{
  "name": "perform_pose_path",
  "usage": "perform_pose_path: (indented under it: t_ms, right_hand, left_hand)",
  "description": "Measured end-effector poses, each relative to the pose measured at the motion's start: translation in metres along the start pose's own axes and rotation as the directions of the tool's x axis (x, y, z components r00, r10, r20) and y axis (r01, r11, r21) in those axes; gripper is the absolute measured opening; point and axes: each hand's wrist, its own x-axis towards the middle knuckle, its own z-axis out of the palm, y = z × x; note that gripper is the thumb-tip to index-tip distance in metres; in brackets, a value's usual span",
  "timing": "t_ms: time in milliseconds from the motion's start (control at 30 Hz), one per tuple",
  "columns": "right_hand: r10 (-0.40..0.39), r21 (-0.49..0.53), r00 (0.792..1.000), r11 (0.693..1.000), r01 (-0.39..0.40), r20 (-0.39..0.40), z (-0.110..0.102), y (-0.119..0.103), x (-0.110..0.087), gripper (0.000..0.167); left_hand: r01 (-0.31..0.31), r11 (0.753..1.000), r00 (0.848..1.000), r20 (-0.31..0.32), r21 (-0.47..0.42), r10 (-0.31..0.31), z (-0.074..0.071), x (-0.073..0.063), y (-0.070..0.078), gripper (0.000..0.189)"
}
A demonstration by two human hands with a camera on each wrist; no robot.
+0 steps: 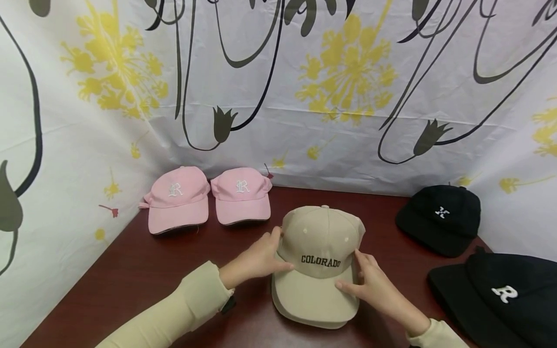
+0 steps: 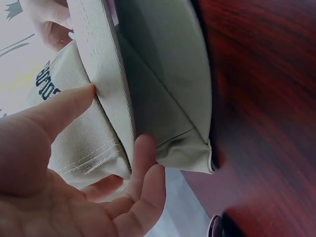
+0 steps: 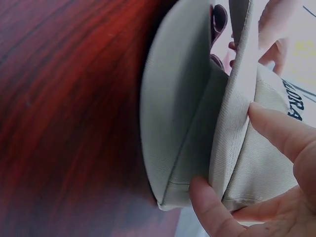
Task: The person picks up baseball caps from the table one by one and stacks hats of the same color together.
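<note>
A beige baseball cap (image 1: 322, 237) lettered "COLORADO" sits at the middle of the table, brim towards me. My left hand (image 1: 256, 256) holds it on the left where brim meets crown. On the other side, my right hand (image 1: 374, 285) holds the same cap. In both wrist views the thumb lies on top of the brim and fingers are beneath it. Under it is a second beige cap (image 2: 173, 74); a gap shows between the two brims in the wrist views. Most of that lower cap is hidden from the head view.
Two pink caps (image 1: 178, 198) with a white letter stand side by side at the back left. Towards the right are a black cap (image 1: 439, 217) and a nearer black cap (image 1: 518, 290) with a white R. A patterned cloth (image 1: 270, 130) hangs behind the dark red table (image 1: 130, 290).
</note>
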Motion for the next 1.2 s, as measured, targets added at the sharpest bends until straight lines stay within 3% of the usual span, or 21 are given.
perform_pose_path:
  t_ms: [233,800,1000,1200]
  right_hand:
    - [-0.01,0.001,1.0,1.0,0.01,-0.012,0.006,0.003,-0.001,0.096]
    - [0.044,0.061,0.998,0.997,-0.047,0.049,0.012,0.008,0.0,0.098]
    - [0.049,0.063,0.997,0.997,-0.052,0.053,0.014,0.01,-0.001,0.098]
    - [0.046,0.057,0.997,0.997,-0.05,0.056,0.015,0.011,-0.001,0.098]
  left_hand:
    - [0.029,0.999,0.999,0.026,0.018,-0.029,0.004,-0.003,0.0,0.077]
    - [0.034,0.995,0.997,0.06,0.09,-0.039,0.011,-0.002,-0.002,0.081]
    - [0.01,0.997,0.992,0.124,0.078,-0.019,0.01,-0.002,-0.002,0.08]
    - [-0.008,0.996,0.992,0.127,0.083,-0.002,0.012,-0.001,-0.002,0.08]
